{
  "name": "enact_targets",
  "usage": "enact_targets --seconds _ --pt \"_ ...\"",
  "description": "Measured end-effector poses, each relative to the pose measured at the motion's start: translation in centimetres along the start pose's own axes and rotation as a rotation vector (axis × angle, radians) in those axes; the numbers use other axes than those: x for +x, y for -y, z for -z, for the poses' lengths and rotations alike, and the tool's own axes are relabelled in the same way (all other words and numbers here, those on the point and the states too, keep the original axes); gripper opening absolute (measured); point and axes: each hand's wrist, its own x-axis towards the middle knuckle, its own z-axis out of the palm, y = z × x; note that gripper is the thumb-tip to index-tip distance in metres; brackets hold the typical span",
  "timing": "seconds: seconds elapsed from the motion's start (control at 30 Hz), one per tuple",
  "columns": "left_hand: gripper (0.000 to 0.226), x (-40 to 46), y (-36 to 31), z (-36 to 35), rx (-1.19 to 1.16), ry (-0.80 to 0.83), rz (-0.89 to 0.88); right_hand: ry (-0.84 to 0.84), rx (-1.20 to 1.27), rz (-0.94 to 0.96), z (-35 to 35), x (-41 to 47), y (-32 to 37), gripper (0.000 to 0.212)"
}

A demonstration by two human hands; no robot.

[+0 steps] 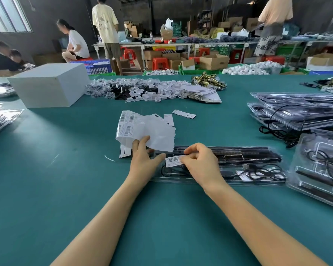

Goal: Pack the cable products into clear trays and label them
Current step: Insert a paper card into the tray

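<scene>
My right hand (198, 162) pinches one barcode label (173, 160) by its right end, fingers curled in tight around it, so the free end hangs out to the left over the near-left part of the clear tray (229, 169) where it looks set to go. That tray lies flat and lengthwise across the green table (65, 169) right in front of me, already packed: black bars sit in the far channel and a coiled black cable (261, 172) sits in the near compartment toward the right. My left hand (142, 156) is at the tray's left end, holding the label sheet (142, 129) up off the table, the backing paper curling away above my fingers with several barcodes left on its upper left. I keep it there, I'd say, so the next sticker is close to hand. Whether my left palm also rests on the tray I can't tell. Off to my right the other filled trays (296, 112) are stacked, one with cable spilling over its edge, well apart from the one I'm labelling. The care now is laying this label down flat without a crease.
</scene>
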Motion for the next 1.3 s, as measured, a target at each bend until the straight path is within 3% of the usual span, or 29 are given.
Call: enact_targets --seconds 0.5,1.0,1.2,1.3 --pt "0.068 -0.1 0.2 -0.2 0.085 0.017 -0.021 -0.045 0.098 -0.035 -0.3 -0.7 -0.9 0.009" --pt "0.062 -0.5 -0.3 0.0 0.028 0.042 0.005 -0.056 -0.079 0.073 -0.8 -0.8 -1.6 0.012" --pt "0.081 -1.0 -1.0 0.1 0.025 0.137 -0.009 -0.043 -0.166 0.139 -0.7 -0.8 -1.8 0.012" --pt "0.078 -1.0 -0.8 0.2 0.071 0.151 -0.035 -0.057 -0.222 0.203 -0.7 -0.9 -2.0 0.010"
